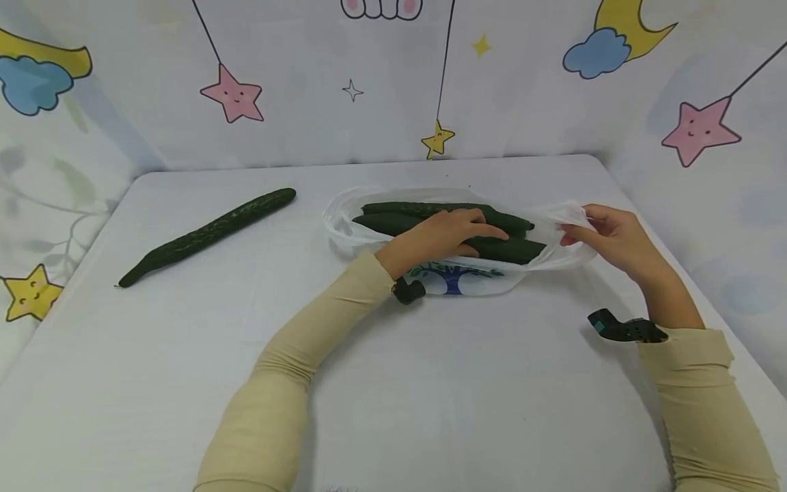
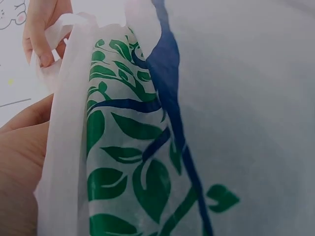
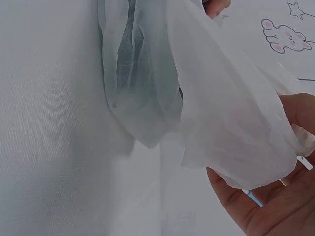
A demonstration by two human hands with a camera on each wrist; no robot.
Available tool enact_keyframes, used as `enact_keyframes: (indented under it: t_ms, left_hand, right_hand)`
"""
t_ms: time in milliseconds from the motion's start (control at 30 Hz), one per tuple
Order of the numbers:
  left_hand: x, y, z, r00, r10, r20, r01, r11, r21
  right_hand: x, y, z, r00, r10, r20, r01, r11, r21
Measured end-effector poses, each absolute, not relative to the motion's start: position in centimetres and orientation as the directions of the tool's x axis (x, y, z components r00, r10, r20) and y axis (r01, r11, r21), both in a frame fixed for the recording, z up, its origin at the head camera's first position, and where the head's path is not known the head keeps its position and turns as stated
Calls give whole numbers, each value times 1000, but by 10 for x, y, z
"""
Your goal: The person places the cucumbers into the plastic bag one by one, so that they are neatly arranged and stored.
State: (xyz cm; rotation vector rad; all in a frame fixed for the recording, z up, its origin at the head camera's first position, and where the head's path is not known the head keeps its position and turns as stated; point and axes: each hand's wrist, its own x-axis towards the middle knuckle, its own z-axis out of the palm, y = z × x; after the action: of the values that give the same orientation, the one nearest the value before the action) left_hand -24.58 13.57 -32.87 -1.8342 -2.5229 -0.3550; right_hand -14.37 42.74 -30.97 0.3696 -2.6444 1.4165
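Note:
A white plastic bag [image 1: 486, 280] with a green-and-blue tree print lies on the table, its mouth facing up. Inside it are dark green cucumbers, one along the far side [image 1: 430, 207] and one nearer the front [image 1: 507, 250]. My left hand [image 1: 439, 232] reaches over the bag's near edge and holds the nearer cucumber, thumb on the near side and fingers across it; in the left wrist view the bag's printed side [image 2: 123, 128] hides most of this hand. At the bag's right end, my right hand [image 1: 611, 236] pinches the thin plastic [image 3: 236, 132] between thumb and fingers.
Another cucumber [image 1: 209, 236] lies slantwise on the white table [image 1: 154, 383] at the left, apart from the bag. Behind the table hangs a pale cloth [image 1: 295, 130] printed with stars, moons and clouds.

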Motion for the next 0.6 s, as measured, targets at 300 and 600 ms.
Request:
enact_keyframes:
  t_ms: [300,600]
  left_hand:
    - [-246,138,-326,-437,897,70,897,429,108]
    - [-248,136,-329,-445,889,108,894,433,119]
  right_hand:
    - [-145,426,-310,-970,-147,196,-244,533,-810]
    - [-143,424,-310,-973,-128,194,-232,552,-801]
